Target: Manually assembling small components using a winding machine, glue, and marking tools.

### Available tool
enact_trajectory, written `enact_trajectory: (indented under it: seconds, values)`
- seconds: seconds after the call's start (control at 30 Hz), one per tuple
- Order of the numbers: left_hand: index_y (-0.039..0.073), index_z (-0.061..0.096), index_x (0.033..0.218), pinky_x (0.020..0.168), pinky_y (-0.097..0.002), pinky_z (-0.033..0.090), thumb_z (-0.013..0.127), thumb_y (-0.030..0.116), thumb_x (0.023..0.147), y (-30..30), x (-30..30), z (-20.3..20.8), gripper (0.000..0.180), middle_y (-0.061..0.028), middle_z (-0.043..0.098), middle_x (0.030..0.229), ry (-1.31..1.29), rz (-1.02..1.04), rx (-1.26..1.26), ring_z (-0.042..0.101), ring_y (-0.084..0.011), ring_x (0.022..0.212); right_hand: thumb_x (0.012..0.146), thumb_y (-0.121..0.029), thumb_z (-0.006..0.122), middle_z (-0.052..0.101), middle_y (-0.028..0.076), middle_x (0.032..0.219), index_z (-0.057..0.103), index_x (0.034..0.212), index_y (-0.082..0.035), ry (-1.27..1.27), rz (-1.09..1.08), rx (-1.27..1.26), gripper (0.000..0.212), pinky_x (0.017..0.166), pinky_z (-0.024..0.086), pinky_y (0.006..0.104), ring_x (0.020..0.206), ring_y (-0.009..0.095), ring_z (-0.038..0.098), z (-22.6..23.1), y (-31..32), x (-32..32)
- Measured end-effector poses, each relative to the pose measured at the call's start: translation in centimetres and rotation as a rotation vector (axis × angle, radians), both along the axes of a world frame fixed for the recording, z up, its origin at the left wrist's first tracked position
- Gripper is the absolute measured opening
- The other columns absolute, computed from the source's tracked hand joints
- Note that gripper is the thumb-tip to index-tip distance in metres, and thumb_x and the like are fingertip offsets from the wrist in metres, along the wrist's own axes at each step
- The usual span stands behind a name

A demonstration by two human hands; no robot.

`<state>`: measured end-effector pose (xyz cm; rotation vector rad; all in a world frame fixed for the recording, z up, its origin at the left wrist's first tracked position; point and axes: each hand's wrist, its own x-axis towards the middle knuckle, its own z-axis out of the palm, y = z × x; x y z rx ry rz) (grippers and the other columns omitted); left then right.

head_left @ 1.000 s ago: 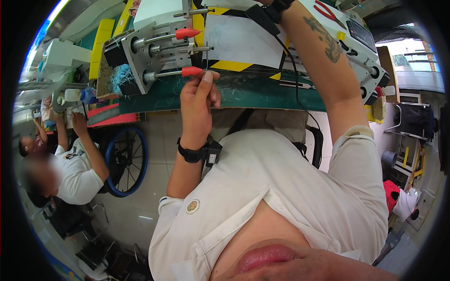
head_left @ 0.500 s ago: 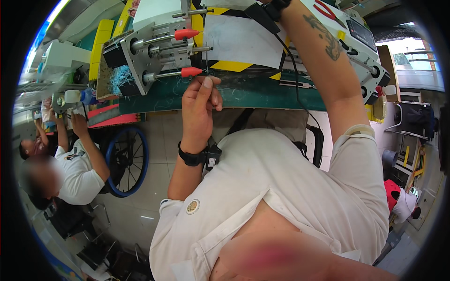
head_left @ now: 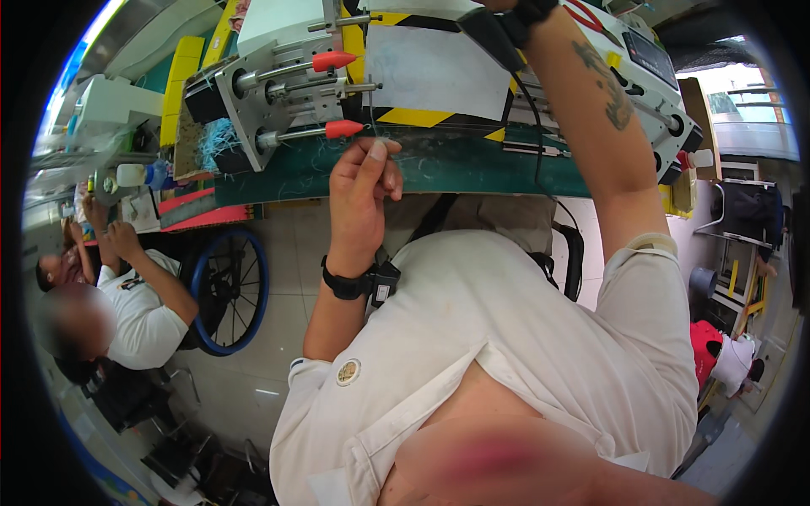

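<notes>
My left hand (head_left: 361,179) is raised over the front edge of the green bench (head_left: 472,169), thumb and forefinger brought together in a pinch, the other fingers loosely curled. The pinch lies just below and to the right of the lower red cone (head_left: 342,129), apart from it. A fine dark line (head_left: 371,108) runs down toward my fingertips; it is too thin to tell whether I grip it. The cone caps a rod on a grey metal frame (head_left: 240,118), with the upper red cone (head_left: 331,61) on a parallel rod behind. My right hand (head_left: 498,3) is cut off by the upper edge, so I cannot tell whether it is open or closed; it is nearest the white panel (head_left: 434,72), bordered by yellow-and-black stripes. A black cable (head_left: 531,118) hangs beside my right forearm. Red-handled pliers (head_left: 593,18) lie beyond that forearm.
</notes>
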<state>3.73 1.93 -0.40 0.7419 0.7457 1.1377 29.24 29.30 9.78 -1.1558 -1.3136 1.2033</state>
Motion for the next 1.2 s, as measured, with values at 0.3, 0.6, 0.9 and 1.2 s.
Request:
enact_trajectory:
  seconds: [0.3, 0.6, 0.9, 1.2]
  values:
    - [0.003, 0.076, 0.121, 0.063, -0.0247, 0.046, 0.067, 0.023, 0.118, -2.0, -2.0, -0.7, 0.021, 0.0015, 0.064, 0.081, 0.181, -0.135, -0.091, 0.059, -0.0073, 0.070, 0.120, -0.029, 0.060, 0.075, 0.008, 0.122, 0.069, 0.145, -0.003, -0.083, -0.121, 0.617, 0.038, 0.102, 0.053, 0.0349, 0.109, 0.022, 0.068, 3.7, -18.3, 2.4]
    - [0.007, 0.076, 0.129, 0.061, -0.0215, 0.047, 0.067, 0.019, 0.117, -4.5, -3.5, -0.3, 0.019, 0.0018, 0.074, 0.089, 0.501, -0.432, -0.064, 0.067, -0.0055, 0.069, 0.114, -0.016, 0.058, 0.071, 0.006, 0.108, 0.066, 0.154, 0.002, -0.033, 0.552, 0.072, 0.045, 0.089, 0.056, 0.0314, 0.099, 0.015, 0.070, -3.3, -29.1, -4.9]
    - [0.002, 0.077, 0.127, 0.062, -0.0211, 0.048, 0.068, 0.021, 0.117, -4.2, -4.4, 4.0, 0.023, 0.0015, 0.074, 0.090, 0.594, -0.354, 0.019, 0.061, -0.0030, 0.073, 0.108, -0.023, 0.065, 0.065, 0.001, 0.103, 0.045, 0.178, -0.007, 0.396, 0.428, -0.349, 0.074, 0.071, 0.042, 0.0230, 0.079, 0.008, 0.049, -8.3, -27.5, -5.1]
    - [0.001, 0.079, 0.118, 0.066, -0.0217, 0.044, 0.069, 0.016, 0.116, -1.8, -2.4, 7.6, 0.019, 0.0032, 0.068, 0.085, 0.800, 0.103, 0.328, 0.057, -0.0028, 0.074, 0.106, -0.022, 0.071, 0.061, -0.001, 0.105, 0.040, 0.180, -0.010, 0.801, 0.469, -0.346, 0.081, 0.069, 0.040, 0.0237, 0.080, 0.009, 0.050, -8.6, -26.9, -4.8]
